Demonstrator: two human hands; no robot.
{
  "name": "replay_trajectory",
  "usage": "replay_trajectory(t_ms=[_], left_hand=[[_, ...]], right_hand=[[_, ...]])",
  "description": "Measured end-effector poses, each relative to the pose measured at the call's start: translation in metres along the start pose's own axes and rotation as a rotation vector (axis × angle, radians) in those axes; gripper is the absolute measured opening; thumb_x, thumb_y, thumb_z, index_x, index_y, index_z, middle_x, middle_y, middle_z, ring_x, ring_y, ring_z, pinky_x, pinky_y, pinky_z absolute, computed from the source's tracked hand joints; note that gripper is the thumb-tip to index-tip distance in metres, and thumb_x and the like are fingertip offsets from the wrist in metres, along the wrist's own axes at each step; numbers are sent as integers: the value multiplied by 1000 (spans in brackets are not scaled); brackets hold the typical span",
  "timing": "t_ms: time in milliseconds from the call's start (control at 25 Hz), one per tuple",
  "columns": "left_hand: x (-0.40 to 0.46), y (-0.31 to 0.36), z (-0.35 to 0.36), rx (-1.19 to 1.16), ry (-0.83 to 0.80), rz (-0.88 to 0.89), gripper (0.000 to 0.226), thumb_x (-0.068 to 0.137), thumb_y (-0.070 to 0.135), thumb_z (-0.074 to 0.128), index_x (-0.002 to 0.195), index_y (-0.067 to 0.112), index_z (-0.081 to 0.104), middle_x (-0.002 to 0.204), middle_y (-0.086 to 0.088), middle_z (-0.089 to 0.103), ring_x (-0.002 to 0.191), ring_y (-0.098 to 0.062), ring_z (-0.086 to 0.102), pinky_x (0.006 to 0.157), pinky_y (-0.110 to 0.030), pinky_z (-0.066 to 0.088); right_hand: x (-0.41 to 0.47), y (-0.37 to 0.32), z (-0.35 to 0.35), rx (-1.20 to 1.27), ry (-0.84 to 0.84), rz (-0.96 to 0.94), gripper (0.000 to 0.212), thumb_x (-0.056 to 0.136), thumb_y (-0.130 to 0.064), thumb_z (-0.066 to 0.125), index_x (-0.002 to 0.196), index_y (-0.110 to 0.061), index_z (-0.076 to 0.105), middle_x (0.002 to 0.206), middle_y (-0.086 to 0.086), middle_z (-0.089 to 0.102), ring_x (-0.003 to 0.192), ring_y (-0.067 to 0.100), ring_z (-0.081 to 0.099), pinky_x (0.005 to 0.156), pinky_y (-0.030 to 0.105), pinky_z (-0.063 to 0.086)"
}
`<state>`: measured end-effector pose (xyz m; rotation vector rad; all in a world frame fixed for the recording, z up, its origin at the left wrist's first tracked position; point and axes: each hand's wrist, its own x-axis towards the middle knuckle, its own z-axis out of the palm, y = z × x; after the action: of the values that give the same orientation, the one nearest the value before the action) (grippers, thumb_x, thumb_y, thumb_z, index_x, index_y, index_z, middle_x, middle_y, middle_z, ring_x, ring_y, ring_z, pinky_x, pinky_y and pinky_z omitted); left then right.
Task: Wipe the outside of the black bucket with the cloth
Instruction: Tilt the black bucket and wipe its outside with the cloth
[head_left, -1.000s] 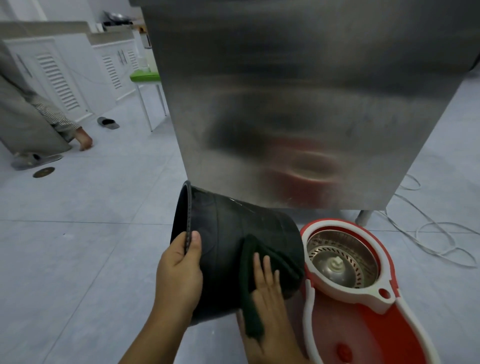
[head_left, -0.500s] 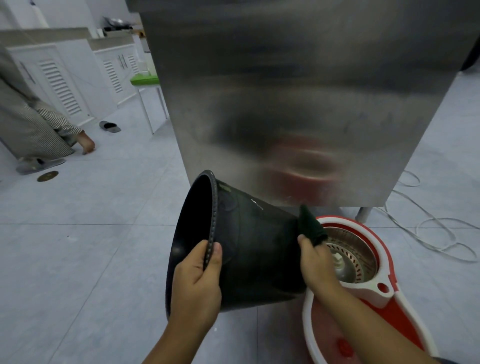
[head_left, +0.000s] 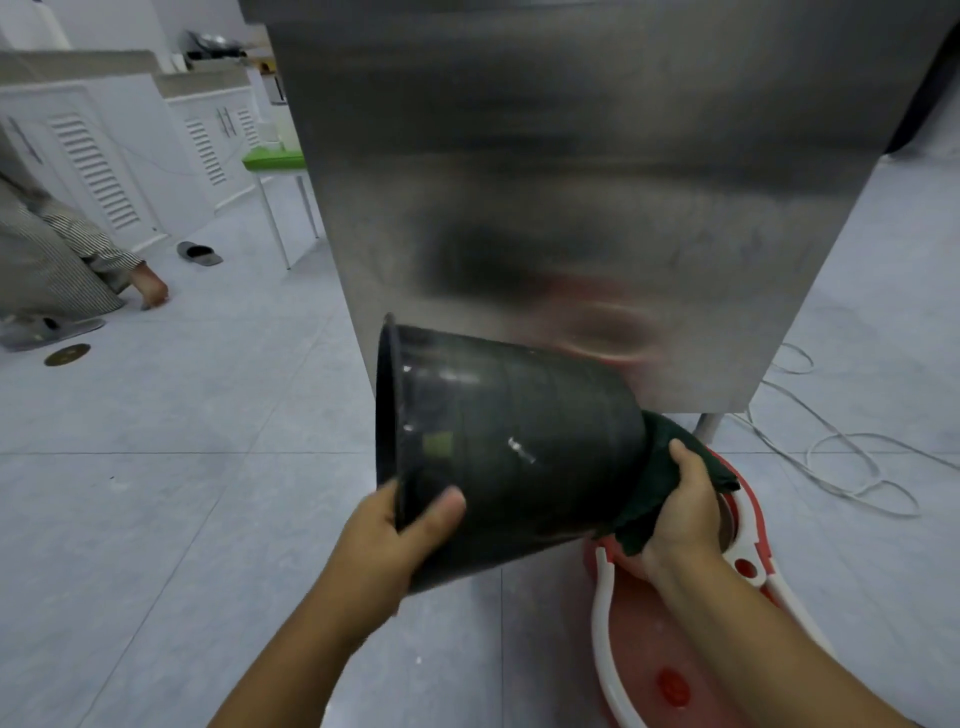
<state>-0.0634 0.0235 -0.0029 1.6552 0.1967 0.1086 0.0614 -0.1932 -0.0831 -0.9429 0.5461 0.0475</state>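
The black bucket (head_left: 509, 447) lies on its side in the air, mouth to the left, bottom to the right. My left hand (head_left: 384, 545) grips its rim at the lower left, thumb on the outer wall and fingers inside. My right hand (head_left: 680, 509) presses a dark green cloth (head_left: 654, 467) flat against the bucket's bottom end. The cloth is bunched between my palm and the base, with a corner sticking out to the right.
A stainless steel cabinet (head_left: 571, 182) stands right behind the bucket. A red and white spin-mop bucket (head_left: 675, 649) sits on the floor below my right arm. White cables (head_left: 841, 457) trail at right. A crouching person (head_left: 57, 260), slippers and a green stool (head_left: 275, 161) are at left.
The bucket has turned so its mouth faces more to the left. My right hand with the cloth has slid from the side wall to the bottom end. My left hand has shifted along the rim.
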Motion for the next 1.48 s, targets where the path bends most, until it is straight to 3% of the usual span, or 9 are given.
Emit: replay_trajectory(t_ms=[160,280,480,680,880,1000,1160,1360,1480], left_hand=[[10,-7,3,-148,456,-125,27,89,48,47,86,28,66,92,-2,72,91,-23,66,82,-43,53],[12,-14,6,-101,510,-109,36,94,44,41,87,23,69,87,-2,73,86,-19,67,71,-31,53],[17,-20,7,-69,485,-82,37,94,44,41,96,19,68,89,-1,73,87,-16,67,68,-27,52],[18,-27,21,-44,439,-74,41,92,48,41,97,18,68,89,-2,74,88,-18,69,77,-34,57],[20,-23,26,10,396,43,56,77,57,39,101,16,70,91,2,74,86,-8,67,69,-17,54],[22,-23,20,31,448,38,63,74,59,37,104,13,69,96,0,72,93,-13,64,76,-22,52],[27,-28,17,-2,449,4,64,75,62,37,106,16,68,98,-2,72,96,-18,65,84,-34,55],[23,-28,31,0,372,9,48,79,55,42,87,17,69,78,0,72,75,-10,68,61,-18,53],[17,-22,35,0,310,78,38,80,49,45,80,20,69,72,2,73,69,0,67,55,-9,50]], right_hand=[[-27,15,11,-295,-83,-218,40,95,-41,58,124,-15,58,109,0,65,109,25,58,95,37,44],[-41,44,11,-542,-202,-444,58,92,-50,53,140,-17,46,135,1,55,135,22,43,111,38,34],[-66,89,4,-948,-385,-877,73,94,-40,43,152,-51,-1,166,-16,-5,152,13,-10,120,24,-13],[-77,98,11,-1194,-646,-1181,30,95,-29,46,124,-29,51,167,-11,1,154,21,-2,119,47,-2],[-37,44,21,-933,-487,-889,56,94,-40,45,132,-74,21,153,-46,11,147,-9,0,124,40,-5],[-17,49,-5,-904,-331,-669,66,93,-41,47,139,-68,10,158,-36,5,149,-3,-7,124,51,2],[-54,84,-6,-1072,-465,-916,81,91,-31,50,146,-61,-2,159,-35,-13,151,5,-12,122,32,-11],[-75,82,12,-1230,-635,-1266,36,89,-28,48,125,-27,49,166,-16,-3,153,19,-1,120,38,-1],[-64,42,20,-1065,-611,-1110,51,94,-34,45,136,-60,32,160,-32,11,153,9,3,123,34,-6]])
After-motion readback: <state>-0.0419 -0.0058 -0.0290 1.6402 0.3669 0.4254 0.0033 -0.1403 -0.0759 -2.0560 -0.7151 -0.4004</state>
